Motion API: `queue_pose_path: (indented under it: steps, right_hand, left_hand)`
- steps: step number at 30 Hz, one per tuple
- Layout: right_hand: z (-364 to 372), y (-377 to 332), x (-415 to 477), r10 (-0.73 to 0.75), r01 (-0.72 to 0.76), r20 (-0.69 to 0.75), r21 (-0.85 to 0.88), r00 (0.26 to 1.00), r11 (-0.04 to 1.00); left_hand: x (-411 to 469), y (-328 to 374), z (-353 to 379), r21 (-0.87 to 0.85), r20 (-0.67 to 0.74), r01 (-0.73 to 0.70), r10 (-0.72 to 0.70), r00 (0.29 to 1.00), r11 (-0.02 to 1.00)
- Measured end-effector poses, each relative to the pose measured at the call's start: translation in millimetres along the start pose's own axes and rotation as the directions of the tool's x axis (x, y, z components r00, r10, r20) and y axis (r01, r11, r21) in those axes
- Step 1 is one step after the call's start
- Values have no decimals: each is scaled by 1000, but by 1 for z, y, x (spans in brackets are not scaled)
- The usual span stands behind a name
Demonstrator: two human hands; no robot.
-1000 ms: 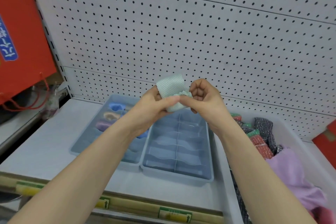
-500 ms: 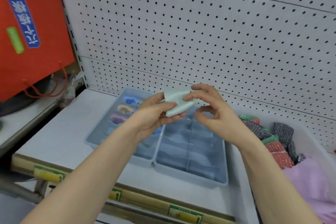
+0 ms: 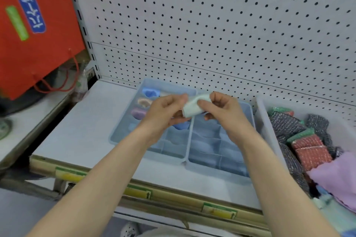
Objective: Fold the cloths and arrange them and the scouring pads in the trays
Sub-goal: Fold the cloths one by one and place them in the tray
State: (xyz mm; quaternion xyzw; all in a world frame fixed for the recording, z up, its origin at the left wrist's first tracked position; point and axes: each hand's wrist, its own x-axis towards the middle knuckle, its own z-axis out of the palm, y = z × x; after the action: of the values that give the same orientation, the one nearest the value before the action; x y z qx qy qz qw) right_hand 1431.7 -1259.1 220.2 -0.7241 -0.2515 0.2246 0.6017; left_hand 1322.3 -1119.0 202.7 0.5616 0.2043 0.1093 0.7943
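**Inspector:** Where is the small pale green mesh cloth [image 3: 192, 106]?

**Onlooker:** In the air above the far ends of the two trays, folded into a compact wad between both hands. The left hand [image 3: 165, 111] pinches its left end with fingers and thumb curled in. The right hand [image 3: 225, 113] pinches its right end, thumb pressed onto the cloth and fingers curled over it.

**Inspector:** And the trays?

**Onlooker:** Two pale blue plastic divided trays stand side by side, touching, on the white shelf [image 3: 86, 127], their far ends against the perforated white back panel [image 3: 212, 25]. The left tray [image 3: 123, 127] holds folded cloths in its far-left compartments: a blue one [image 3: 150, 92], a tan one [image 3: 144, 102] and a purple one [image 3: 138, 112]. Another blue piece [image 3: 181, 126] shows below the left hand. In the right tray [image 3: 215, 172], I see only bare dividers in the part the hands leave visible.

**Inspector:** Remaining stock?

**Onlooker:** A white plastic bin [image 3: 267, 127] stands at the shelf's right edge, just beside the right tray. It holds red and dark grey glittery scouring pads [image 3: 310, 152], with a crumpled lilac cloth [image 3: 333, 177] at its near end.

**Inspector:** Anything else?

**Onlooker:** A red fabric bag with a blue label [image 3: 38, 44] hangs beyond the shelf's left edge.
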Motion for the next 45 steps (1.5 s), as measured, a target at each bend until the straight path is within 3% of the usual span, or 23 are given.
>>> queue_pose_path:
  steps: [4,8,11,13,15,17,20,23,28,31,34,40,45]
  right_hand:
    - [28,10,1,150,-130,-70,231,986,964]
    - [67,34,-9,302,-311,83,374,950,874]
    - [92,45,-6,295,-272,12,428,955,862]
    - [102,52,3,255,-230,-46,297,966,927]
    - [111,62,13,153,-153,-52,13,987,988]
    - [125,70,20,46,-36,24,-320,999,947]
    - [148,74,31,-61,114,112,-571,992,813]
    - [168,72,41,-119,246,228,-684,966,687]
    - [185,67,52,-51,385,391,-861,919,332]
    - [189,55,56,29,400,417,-887,908,229]
    - [186,55,58,51,365,391,-892,919,266]
    - [182,65,51,9,352,365,-905,931,238]
    - [154,62,36,-81,296,292,-839,953,455]
  left_hand:
    - [-1,-13,-21,19,-42,-39,40,998,999]
    - [-4,-29,-40,-64,-89,2,-8,996,998]
    - [-7,-41,-66,270,-118,-98,134,984,958]
    - [-11,-39,-93,544,-152,-194,323,934,816]
    - [-12,-39,-127,743,-156,-213,474,866,634]
    - [-12,-42,-155,833,-174,-123,467,867,539]
    - [-10,-50,-172,807,-195,-13,287,938,590]
    - [-12,-57,-173,786,-171,-23,253,952,618]
    - [-14,-61,-174,768,-165,-43,262,951,640]
    - [-14,-61,-174,772,-157,-49,265,951,634]
    - [-14,-61,-174,773,-148,-51,258,955,632]
    - [-14,-59,-172,800,-149,-41,264,953,599]
    - [-16,-57,-167,874,-133,-31,300,945,485]
